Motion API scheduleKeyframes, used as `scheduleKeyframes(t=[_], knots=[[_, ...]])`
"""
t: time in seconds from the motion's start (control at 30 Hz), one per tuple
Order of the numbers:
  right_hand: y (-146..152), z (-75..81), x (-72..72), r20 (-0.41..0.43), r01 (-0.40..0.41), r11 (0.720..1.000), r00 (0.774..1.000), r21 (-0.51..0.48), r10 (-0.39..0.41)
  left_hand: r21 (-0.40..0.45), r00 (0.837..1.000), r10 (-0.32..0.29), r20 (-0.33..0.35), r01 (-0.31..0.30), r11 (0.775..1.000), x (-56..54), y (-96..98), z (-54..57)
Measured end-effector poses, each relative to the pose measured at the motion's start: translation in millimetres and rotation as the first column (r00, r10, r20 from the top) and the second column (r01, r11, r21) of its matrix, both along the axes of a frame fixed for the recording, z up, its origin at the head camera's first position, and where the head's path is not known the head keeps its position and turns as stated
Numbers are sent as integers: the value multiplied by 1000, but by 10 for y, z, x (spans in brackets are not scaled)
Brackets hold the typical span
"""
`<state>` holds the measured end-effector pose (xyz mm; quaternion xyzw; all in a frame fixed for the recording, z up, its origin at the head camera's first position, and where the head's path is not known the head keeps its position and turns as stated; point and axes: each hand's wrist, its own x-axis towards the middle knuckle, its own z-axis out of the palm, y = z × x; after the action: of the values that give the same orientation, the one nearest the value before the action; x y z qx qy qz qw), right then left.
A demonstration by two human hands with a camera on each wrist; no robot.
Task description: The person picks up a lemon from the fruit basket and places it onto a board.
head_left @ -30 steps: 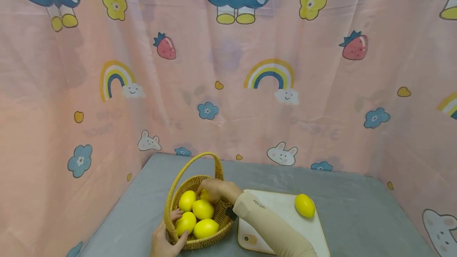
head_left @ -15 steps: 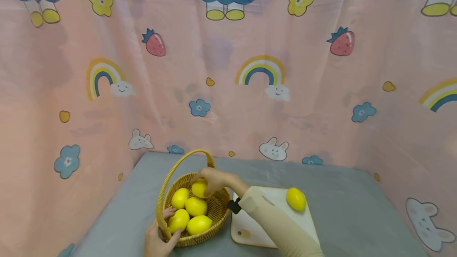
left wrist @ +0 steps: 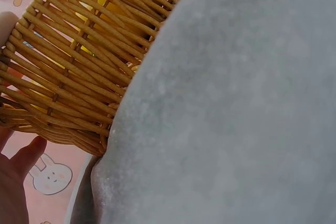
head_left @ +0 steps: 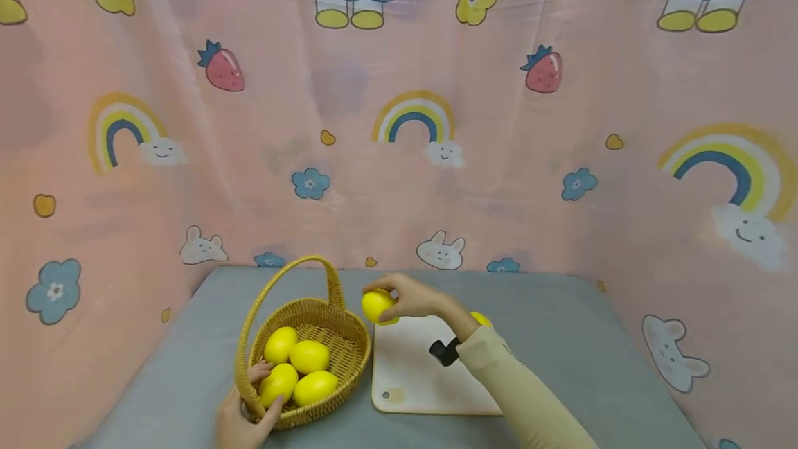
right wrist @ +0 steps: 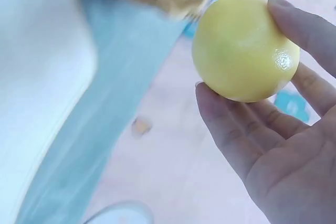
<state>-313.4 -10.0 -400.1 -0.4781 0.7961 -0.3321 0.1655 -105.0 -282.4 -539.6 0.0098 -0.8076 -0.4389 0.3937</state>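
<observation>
My right hand point(head_left: 408, 296) holds a yellow lemon point(head_left: 378, 306) between thumb and fingers, up over the far left corner of the white cutting board point(head_left: 411, 380). In the right wrist view the lemon point(right wrist: 244, 48) sits at the fingertips, away from the palm. My left hand point(head_left: 243, 421) grips the near left side of the wicker basket point(head_left: 349, 345), fingers over the rim by the handle's foot. Several lemons point(head_left: 309, 357) lie in the basket's left and near part. The left wrist view shows the basket's woven side point(left wrist: 79, 56) close up, with lemon yellow through the gaps.
Another lemon point(head_left: 481, 319) lies on the board, mostly hidden behind the right forearm. The basket's tall arched handle point(head_left: 280, 283) rises over its left and far side. A grey cloth point(head_left: 187, 359) covers the table, and a pink printed curtain point(head_left: 349, 227) hangs behind.
My right hand has lifted a lemon out of the basket and carried it right, over the board. The left hand stays on the basket. The head view has turned right.
</observation>
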Motion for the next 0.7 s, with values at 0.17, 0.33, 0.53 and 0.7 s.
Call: scheduleKeyframes(t=[0.17,0.33,0.53,0.7], knots=[[436,-160,-74,-25,85,996,996,27,-84,-4,996,51,72,-50,999,53,27,76],[732,-328,-100,-34,148,986,989,74,-146,17,987,124,100,-127,992,101,105,121],[931,-444,-59,-10,217,969,976,117,-217,10,978,189,88,-191,982,136,220,139],[1091,-524,-32,-3,260,955,965,142,-262,0,970,210,122,-212,977,126,312,153]])
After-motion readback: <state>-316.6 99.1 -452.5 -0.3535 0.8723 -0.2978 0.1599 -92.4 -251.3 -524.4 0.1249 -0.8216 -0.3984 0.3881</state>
